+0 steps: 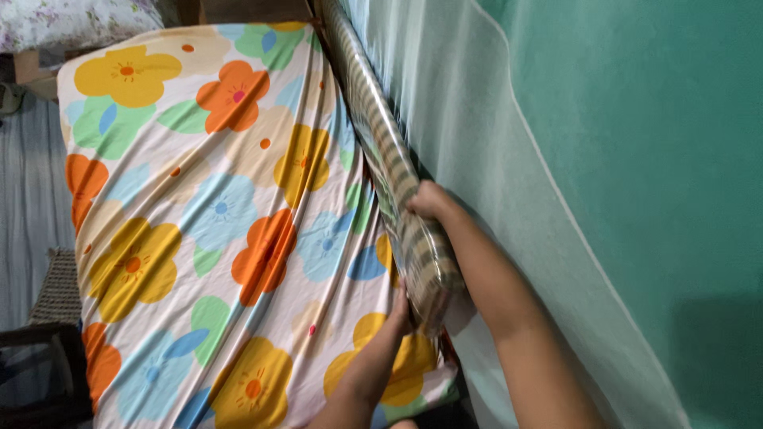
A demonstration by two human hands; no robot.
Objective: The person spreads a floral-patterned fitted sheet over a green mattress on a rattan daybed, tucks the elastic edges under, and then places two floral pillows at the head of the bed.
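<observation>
We are working along the wall side of the bed; our right hand (427, 200) grips the raised edge of the striped mattress (397, 191), fingers curled over it, though we cannot see the fingertips themselves; our left hand (400, 311) is pushed in under that lifted edge, nearer to us, and it is mostly hidden, so we cannot tell whether it is clenched or spread; the flowered sheet (214, 214), with its big yellow, orange and blue blooms, covers the top of the mattress and runs up to the lifted edge, where it puckers into folds beside our hands; a pale net curtain (477, 159) hangs just behind the mattress against the green wall (652, 143); we judge the step in hand to be tucking the sheet's edge beneath the mattress on this side; the next move seems to call for the sheet pulled taut and pressed well under while the right hand holds the edge up
</observation>
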